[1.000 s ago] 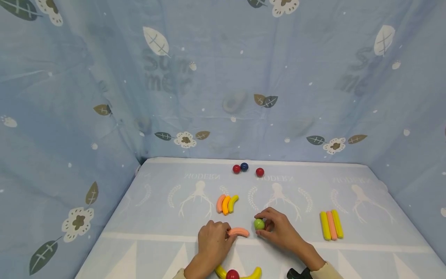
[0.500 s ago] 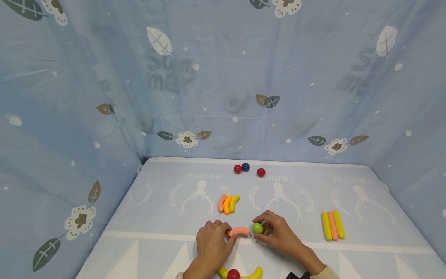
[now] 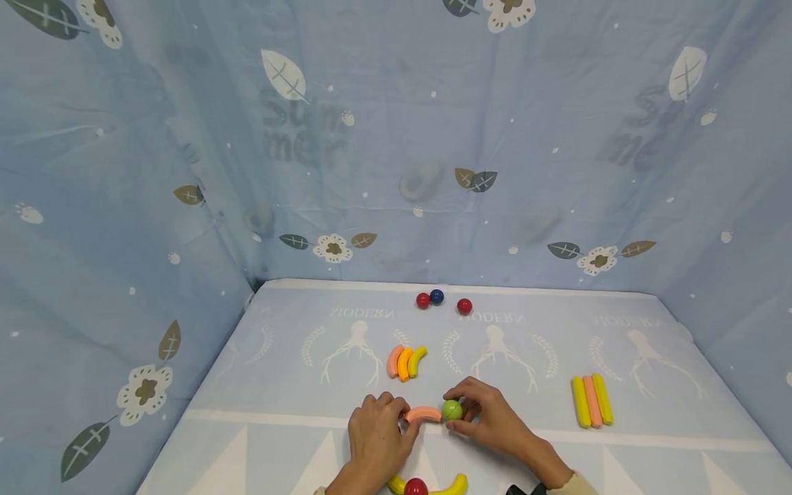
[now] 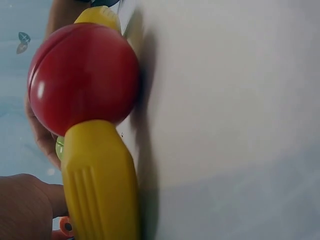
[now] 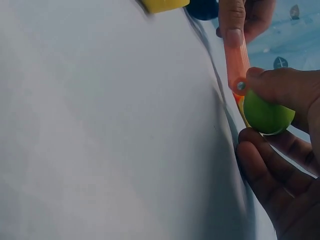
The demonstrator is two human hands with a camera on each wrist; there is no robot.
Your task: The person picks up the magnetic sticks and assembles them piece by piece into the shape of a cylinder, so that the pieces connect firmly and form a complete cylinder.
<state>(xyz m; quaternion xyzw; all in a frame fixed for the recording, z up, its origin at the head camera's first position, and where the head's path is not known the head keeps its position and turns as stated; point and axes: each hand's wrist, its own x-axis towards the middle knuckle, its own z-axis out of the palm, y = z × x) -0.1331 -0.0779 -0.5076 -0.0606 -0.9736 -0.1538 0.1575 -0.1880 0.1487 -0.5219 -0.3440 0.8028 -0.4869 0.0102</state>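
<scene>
- Head view, lower centre: left hand (image 3: 379,430) pinched the left end of a pink curved piece (image 3: 423,414); right hand (image 3: 495,419) pinched a green ball (image 3: 452,410) at the piece's right end.
- Right wrist view, upper right: silvery disc (image 5: 241,86) visible in the pink end face beside the ball, a detail too small in the head view. Contact between ball and piece could not be told.
- Left wrist view, left half: red ball (image 4: 82,75) sat between two yellow pieces (image 4: 100,180), touching the nearer; head view cut this group at its bottom edge.
- Table (image 3: 247,399): pale blue-grey covering, white triangles along the front, mirrored "MODERN" lettering farther back.
- Upper frame: blue curtain (image 3: 371,137), printed with leaves and flowers, hung behind and at both sides.
</scene>
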